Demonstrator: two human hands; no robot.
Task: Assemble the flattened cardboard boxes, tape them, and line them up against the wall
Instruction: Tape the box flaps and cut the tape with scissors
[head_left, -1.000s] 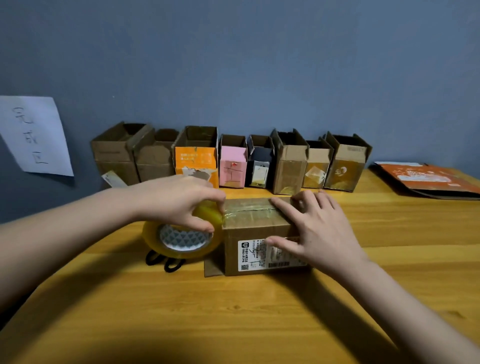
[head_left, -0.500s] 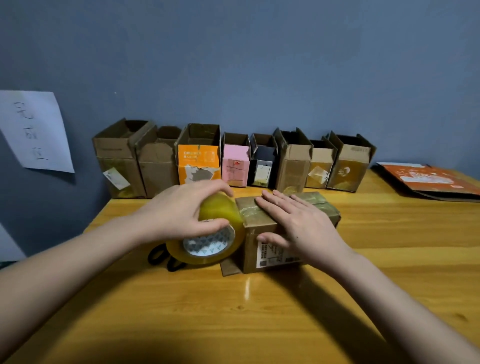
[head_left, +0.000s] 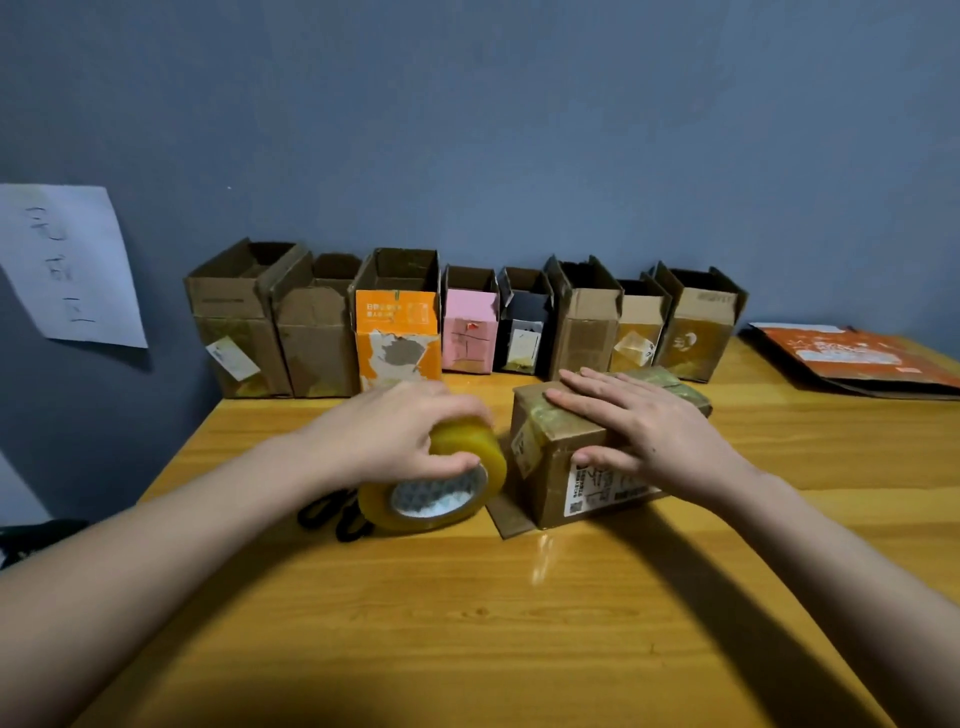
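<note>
Left hand (head_left: 387, 435) grips the tape roll (head_left: 441, 480) just left of the box (head_left: 582, 441), right hand (head_left: 641, 431) flat on its top: keep tape taut, press the seam down before cutting.

We counted eight open boxes lined up against the wall: five plain brown ones, for example the leftmost (head_left: 234, 332), plus one orange box (head_left: 397, 335), one pink box (head_left: 469, 332) and one black box (head_left: 524, 335). There was one more brown box (head_left: 550, 462) lying out on the table (head_left: 519, 623), so nine boxes total. We also saw one roll of yellowish tape (head_left: 441, 483), one pair of black scissors (head_left: 332, 514), one sheet of paper (head_left: 72, 265) on the wall, one orange flattened package (head_left: 857, 358) and two hands.
</note>
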